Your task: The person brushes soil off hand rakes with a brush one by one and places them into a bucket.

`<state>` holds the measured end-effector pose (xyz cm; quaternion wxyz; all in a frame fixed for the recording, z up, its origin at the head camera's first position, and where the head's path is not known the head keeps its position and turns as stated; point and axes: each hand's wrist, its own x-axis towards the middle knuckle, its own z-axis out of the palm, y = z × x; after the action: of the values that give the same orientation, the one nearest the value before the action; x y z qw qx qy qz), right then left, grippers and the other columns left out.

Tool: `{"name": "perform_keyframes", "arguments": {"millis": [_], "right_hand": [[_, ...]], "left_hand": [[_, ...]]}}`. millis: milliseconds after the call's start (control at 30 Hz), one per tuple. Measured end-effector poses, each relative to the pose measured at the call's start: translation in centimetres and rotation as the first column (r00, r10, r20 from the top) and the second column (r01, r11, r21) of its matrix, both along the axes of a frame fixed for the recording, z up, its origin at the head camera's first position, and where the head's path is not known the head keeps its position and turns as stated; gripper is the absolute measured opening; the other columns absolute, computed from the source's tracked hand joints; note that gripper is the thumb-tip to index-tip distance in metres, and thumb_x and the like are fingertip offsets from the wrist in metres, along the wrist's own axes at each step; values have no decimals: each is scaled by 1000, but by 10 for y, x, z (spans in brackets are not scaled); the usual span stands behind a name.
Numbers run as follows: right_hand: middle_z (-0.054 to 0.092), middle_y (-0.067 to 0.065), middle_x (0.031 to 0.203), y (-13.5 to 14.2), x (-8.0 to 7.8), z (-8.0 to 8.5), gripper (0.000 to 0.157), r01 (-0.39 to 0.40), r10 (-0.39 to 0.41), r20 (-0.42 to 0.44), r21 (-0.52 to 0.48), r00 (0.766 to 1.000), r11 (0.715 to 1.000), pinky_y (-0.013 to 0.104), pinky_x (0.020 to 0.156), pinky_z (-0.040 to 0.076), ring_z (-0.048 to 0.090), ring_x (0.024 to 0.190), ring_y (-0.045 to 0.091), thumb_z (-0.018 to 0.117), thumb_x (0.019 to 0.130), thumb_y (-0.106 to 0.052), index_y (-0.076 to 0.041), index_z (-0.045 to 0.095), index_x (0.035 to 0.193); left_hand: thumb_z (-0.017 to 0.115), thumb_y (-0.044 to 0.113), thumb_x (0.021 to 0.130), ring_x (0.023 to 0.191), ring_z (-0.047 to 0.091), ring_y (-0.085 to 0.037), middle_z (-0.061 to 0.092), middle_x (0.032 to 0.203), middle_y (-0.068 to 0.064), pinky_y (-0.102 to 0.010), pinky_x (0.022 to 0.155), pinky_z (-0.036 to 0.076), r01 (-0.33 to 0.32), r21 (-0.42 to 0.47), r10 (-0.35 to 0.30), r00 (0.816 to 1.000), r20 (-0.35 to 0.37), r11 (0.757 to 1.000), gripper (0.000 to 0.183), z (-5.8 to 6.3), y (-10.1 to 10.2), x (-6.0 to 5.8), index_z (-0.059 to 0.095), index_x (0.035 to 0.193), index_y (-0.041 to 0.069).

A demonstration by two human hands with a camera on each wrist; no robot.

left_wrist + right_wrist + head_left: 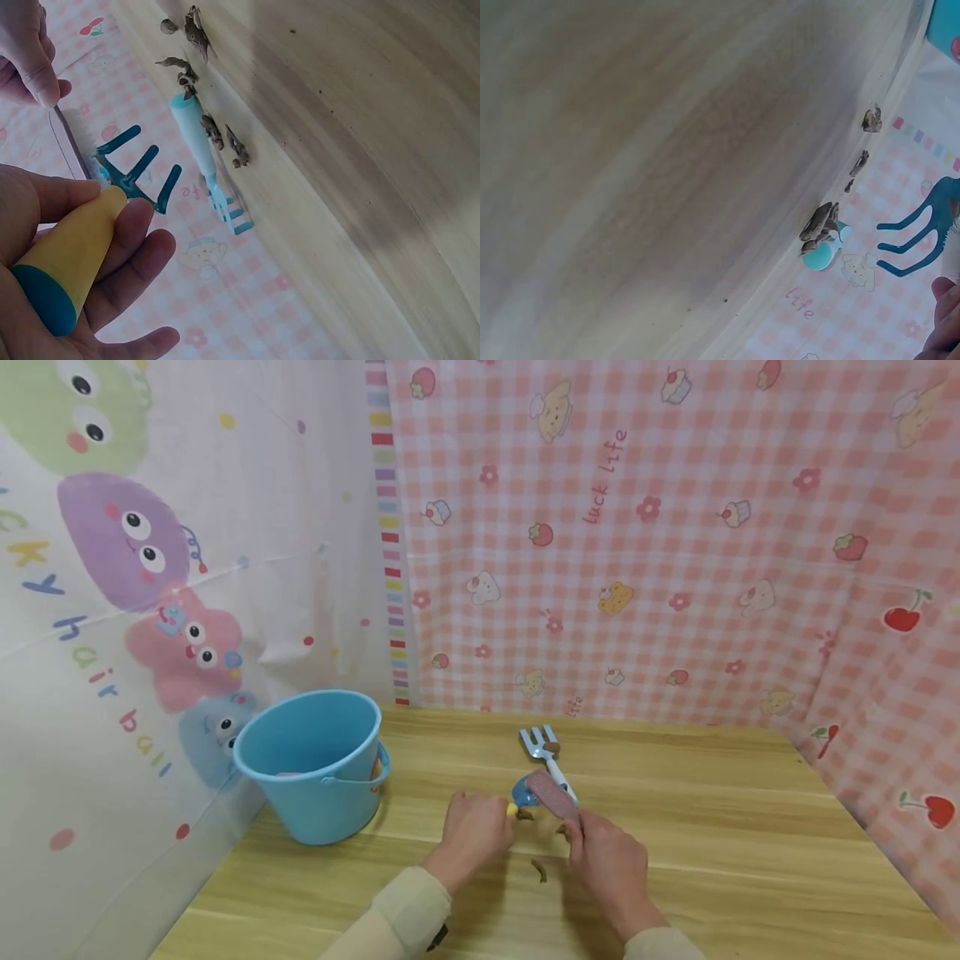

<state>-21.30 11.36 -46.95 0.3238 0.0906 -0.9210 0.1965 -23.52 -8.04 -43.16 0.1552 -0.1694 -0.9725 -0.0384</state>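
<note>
My left hand [474,828] grips a small toy rake by its yellow handle [86,244]. The rake's blue tines [135,176] point away from the palm. In my right hand [611,864] is a pink-backed brush [553,795], whose pale bristles face the rake head and meet it in the left wrist view. Beyond both hands lies a light blue toy fork [538,743] with a pale handle. Dry brown curled pieces [196,36] are scattered about the fork and below the hands, one piece [539,871] lying between the wrists.
A light blue bucket [318,810] stands at the left of the wooden table [735,843], its handle hanging down at the right side. Something pink shows just inside its rim. Patterned cloths [645,552] hang behind the table and along both sides.
</note>
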Motion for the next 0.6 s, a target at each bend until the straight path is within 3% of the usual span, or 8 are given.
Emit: {"name": "perform_keyframes", "arguments": {"millis": [400,500,600], "right_hand": [[61,6,62,4,-1,6,19,36,-36,38,-4,999,999,43,41,40,56,48,28,70,92,-22,-9,65,78],[58,3,60,1,3,12,22,2,-2,6,2,1000,1000,40,39,38,52,46,23,71,91,-22,-11,61,75],[56,1,60,-5,11,13,24,-49,50,-25,40,998,998,38,38,36,51,45,21,73,88,-21,-13,57,72]], "left_hand": [[63,28,91,51,48,-14,46,53,4,-41,75,49,-43,-6,43,997,62,999,40,-1,-1,2,47,56,18],[63,29,93,50,46,-13,45,52,4,-41,74,48,-60,-12,61,995,73,998,42,0,-2,1,46,55,18],[62,27,92,49,46,-13,44,51,4,-40,68,47,-51,3,51,998,33,999,44,0,-2,1,44,53,19]]}}
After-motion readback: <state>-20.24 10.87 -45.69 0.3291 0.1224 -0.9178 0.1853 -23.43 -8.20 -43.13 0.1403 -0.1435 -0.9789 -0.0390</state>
